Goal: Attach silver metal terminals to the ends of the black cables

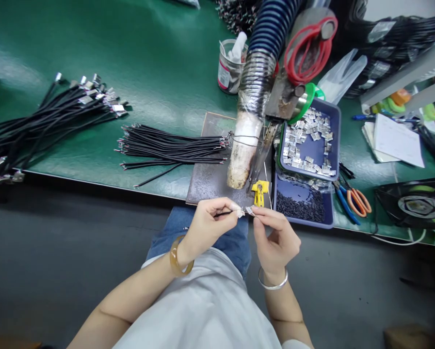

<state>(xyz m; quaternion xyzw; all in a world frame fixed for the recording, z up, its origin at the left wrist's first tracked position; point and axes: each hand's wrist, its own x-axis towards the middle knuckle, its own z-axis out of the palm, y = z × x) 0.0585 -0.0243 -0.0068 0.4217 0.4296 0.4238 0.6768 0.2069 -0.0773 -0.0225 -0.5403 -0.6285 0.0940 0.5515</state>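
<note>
A small silver metal terminal clip (pixel 249 210) sits pinched between the thumb and forefinger of the right hand (pixel 275 241), just off the tip of a thin black wire (pixel 222 213) that the left hand (pixel 206 224) grips in closed fingers. The two ends almost touch. The step in hand looks like fitting the clip onto the stripped wire end; seating it calls for a straight, steady push. Just beyond the fingertips stands a yellow plastic clamp (pixel 259 192) on a dark metal plate (pixel 210 179), with a blue tray of silver clips (pixel 310 145) further right and a bundle of cut black wires (pixel 169 148) to the left
</note>
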